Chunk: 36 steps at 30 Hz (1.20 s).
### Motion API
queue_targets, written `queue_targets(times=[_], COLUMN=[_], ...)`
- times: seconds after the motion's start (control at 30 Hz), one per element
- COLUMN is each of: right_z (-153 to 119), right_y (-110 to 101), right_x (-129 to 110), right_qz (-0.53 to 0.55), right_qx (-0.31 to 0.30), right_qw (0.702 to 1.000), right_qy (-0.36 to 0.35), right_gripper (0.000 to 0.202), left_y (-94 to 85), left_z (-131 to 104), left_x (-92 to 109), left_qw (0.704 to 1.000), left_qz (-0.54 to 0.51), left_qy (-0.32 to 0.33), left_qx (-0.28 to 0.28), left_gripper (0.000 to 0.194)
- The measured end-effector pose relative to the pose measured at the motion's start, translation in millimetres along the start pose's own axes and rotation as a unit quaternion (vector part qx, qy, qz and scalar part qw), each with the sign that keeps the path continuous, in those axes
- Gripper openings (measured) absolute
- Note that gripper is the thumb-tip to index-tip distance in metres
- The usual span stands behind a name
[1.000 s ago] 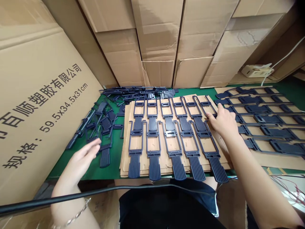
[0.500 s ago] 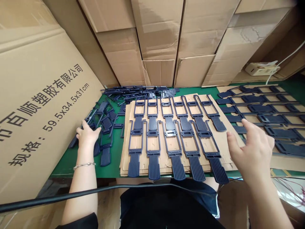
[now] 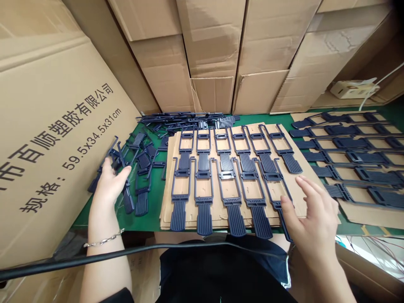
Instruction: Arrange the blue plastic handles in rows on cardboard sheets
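My left hand [image 3: 110, 183] is at the loose pile on the left, thumb and fingers closed around a dark blue plastic frame [image 3: 118, 155] whose hooked ends point up; the palm hides part of it. Open and holding nothing, my right hand [image 3: 315, 214] hovers at the right edge of the cardboard sheets [image 3: 304, 198]. Its thumb covers part of the last front-row frame [image 3: 275, 189] with a ribbed tab. Two rows of matching frames [image 3: 229, 187] lie on these sheets, tabs toward me.
More loose dark blue parts [image 3: 143, 158] lie on the green table [image 3: 151, 223], with a heap [image 3: 189, 120] behind. Another cardboard sheet [image 3: 356, 212] on the right bears similar frames. A printed carton [image 3: 53, 126] stands left, stacked boxes [image 3: 211, 50] behind. A black cable [image 3: 142, 251] crosses in front.
My right hand has moved left and down, from beside the right-hand sheet to the last front-row frame. My left hand has closed on a frame, whose hooked ends have risen from the pile.
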State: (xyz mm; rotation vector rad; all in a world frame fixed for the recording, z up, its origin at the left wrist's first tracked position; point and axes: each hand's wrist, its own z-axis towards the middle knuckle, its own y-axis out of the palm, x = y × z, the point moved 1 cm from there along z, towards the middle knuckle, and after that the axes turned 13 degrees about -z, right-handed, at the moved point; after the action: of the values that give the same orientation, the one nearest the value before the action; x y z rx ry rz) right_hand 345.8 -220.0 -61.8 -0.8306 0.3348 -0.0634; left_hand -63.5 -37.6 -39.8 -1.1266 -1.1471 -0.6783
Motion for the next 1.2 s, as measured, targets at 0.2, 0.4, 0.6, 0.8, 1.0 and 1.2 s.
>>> queue_targets(times=[0.2, 0.4, 0.6, 0.8, 1.0, 1.2], right_z=[1, 19, 33, 17, -10, -31], right_y=[8, 13, 8, 3, -17, -27], right_x=[-31, -85, -104, -85, -1, 67], right_qz=[0.184, 0.366, 0.427, 0.404, 0.192, -0.044], right_qx=[-0.104, -0.235, -0.225, -0.21, -0.123, -0.117], right_qw=[0.977, 0.9, 0.874, 0.89, 0.954, 0.929], right_qy=[0.032, -0.012, -0.065, -0.018, 0.197, 0.348], right_gripper=[0.037, 0.053, 0.055, 0.062, 0.063, 0.072], left_y=[32.9, 86.5, 114.9, 118.7, 98.9, 69.6], left_z=[-36, -87, -134, -147, -127, -117], left_x=[33, 81, 87, 73, 61, 44], left_qw=[0.945, 0.824, 0.781, 0.761, 0.8, 0.836], left_qz=[-0.289, -0.458, -0.508, -0.475, -0.447, -0.451], left_qy=[-0.031, -0.009, 0.004, -0.034, -0.096, -0.074], left_qx=[-0.149, -0.334, -0.363, -0.441, -0.389, -0.305], left_gripper=[0.054, 0.051, 0.061, 0.074, 0.056, 0.026])
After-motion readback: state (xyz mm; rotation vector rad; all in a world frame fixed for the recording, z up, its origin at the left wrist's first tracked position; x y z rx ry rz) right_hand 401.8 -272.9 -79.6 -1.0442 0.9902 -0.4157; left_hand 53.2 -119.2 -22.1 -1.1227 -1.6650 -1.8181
